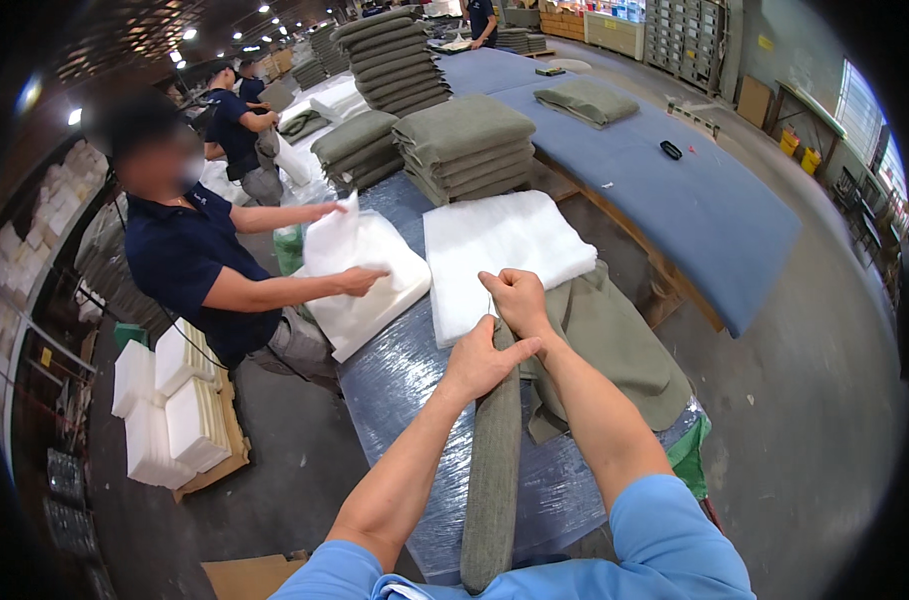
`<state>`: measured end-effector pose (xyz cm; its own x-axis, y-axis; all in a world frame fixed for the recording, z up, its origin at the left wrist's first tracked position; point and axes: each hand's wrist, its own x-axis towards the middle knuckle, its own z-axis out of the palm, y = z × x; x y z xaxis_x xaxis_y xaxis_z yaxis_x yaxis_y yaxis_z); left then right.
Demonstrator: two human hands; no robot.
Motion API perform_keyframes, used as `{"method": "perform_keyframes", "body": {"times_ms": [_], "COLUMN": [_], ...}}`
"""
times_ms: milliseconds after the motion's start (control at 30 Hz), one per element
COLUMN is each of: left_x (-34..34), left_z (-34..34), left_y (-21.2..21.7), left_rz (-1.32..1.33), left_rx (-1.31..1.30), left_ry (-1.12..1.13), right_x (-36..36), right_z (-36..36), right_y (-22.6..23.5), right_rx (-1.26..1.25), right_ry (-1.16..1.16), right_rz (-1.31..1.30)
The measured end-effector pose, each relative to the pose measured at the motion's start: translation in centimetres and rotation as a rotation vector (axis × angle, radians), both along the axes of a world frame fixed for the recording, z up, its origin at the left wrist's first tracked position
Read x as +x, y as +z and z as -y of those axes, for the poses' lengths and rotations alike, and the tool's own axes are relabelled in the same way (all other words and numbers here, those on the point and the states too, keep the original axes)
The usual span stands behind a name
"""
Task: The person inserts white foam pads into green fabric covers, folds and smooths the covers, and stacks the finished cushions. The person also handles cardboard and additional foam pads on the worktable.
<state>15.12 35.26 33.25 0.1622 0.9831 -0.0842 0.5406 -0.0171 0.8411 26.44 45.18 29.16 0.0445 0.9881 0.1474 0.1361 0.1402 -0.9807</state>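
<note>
Fine work at the far end of the long grey-green piece [494, 465] seems to be in hand; for it to be done well, that end should be kept firm by the left fingers [485, 331], the thin dark strand [490, 304] pulled evenly by the right fingers [488, 281], without jerks, and the fabric edge kept flat so nothing is snagged. The left fingers are closed around the end of the piece, thumb stretched out toward the right wrist; the right fingers are curled nearly closed just beyond, with the strand apparently pinched at the tips, though what it is attached to is too small to tell. The piece is run back from the left fingers toward the body, over the plastic-wrapped bench [429, 530]. White padding [509, 235] is laid just beyond the right fingers, loose olive cloth [614, 350] to their right
</note>
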Motion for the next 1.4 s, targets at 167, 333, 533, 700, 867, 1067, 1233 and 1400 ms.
{"method": "perform_keyframes", "body": {"times_ms": [167, 333, 533, 700, 867, 1067, 1233, 1400], "left_x": [0.4, -0.4, -3.1, -11.6, -19.3, -20.6, -18.6, -21.3], "left_z": [-1.1, -1.4, -2.9, 0.3, 10.4, 25.8, 36.7, 42.2], "left_y": [0.4, -0.2, -0.6, -3.7, -8.0, -12.8, -16.5, -16.4], "left_rz": [-0.071, -0.015, 0.254, 0.527, 0.808, 1.179, 1.291, 1.274], "left_rx": [-0.023, -0.024, 0.043, -0.011, -0.104, -0.239, -0.302, -0.592], "left_ry": [0.000, 0.053, 0.196, 0.559, 0.908, 1.002, 1.032, 1.068], "right_x": [0.6, 4.1, 13.3, 13.8, 17.5, 20.5, 16.5, 11.4], "right_z": [-1.1, 2.3, 21.7, 30.0, 25.9, 23.1, 26.9, 30.9], "right_y": [-2.4, -8.9, -23.3, -23.6, -19.2, -11.0, 0.5, 1.6], "right_rx": [0.045, -0.148, -0.708, -0.958, -0.987, -0.720, -0.293, -0.375], "right_ry": [0.012, -0.138, 0.116, 0.108, 0.185, 0.378, 0.556, 0.526], "right_rz": [-0.154, -0.070, 0.136, -0.234, -0.626, -0.321, -0.027, 0.340]}}
